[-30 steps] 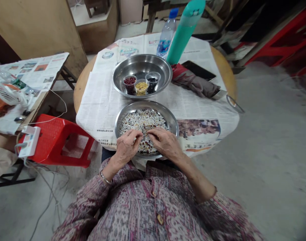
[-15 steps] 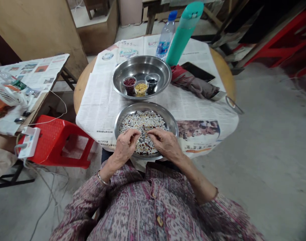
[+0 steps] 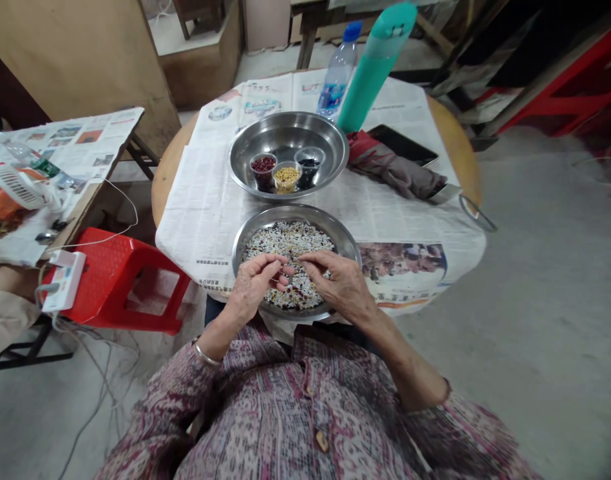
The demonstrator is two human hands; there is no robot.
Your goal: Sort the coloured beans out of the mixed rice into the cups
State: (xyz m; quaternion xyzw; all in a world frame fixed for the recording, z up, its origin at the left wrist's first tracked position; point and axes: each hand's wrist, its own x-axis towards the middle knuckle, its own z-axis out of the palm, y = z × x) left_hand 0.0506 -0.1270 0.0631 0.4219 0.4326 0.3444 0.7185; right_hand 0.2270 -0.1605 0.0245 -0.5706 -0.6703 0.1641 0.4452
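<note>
Both hands are over a shallow steel bowl (image 3: 355, 250) holding a spread of white grains mixed with red, yellow and black beans (image 3: 295, 237). My left hand (image 3: 255, 283) is above its left side, palm partly turned up, fingers curled and thumb against the index finger. Facing it from the right, my right hand (image 3: 343, 283) pinches thumb and index finger together. The fingertips of the two hands almost meet above the grains. Whatever sits in either pinch is too small to make out.
Behind stands a larger steel basin (image 3: 238, 160) with clear cups of red beans (image 3: 263, 165), yellow beans (image 3: 287, 177) and black beans (image 3: 309, 163). A water bottle (image 3: 338, 73), teal bottle (image 3: 375, 73), folded umbrella (image 3: 395, 167) and dark phone (image 3: 403, 143) lie beyond. A red stool (image 3: 115, 280) is at left.
My left hand has rolled so its palm and curled fingers show more. My right hand stays pinched close to it. The whole view has shifted slightly.
</note>
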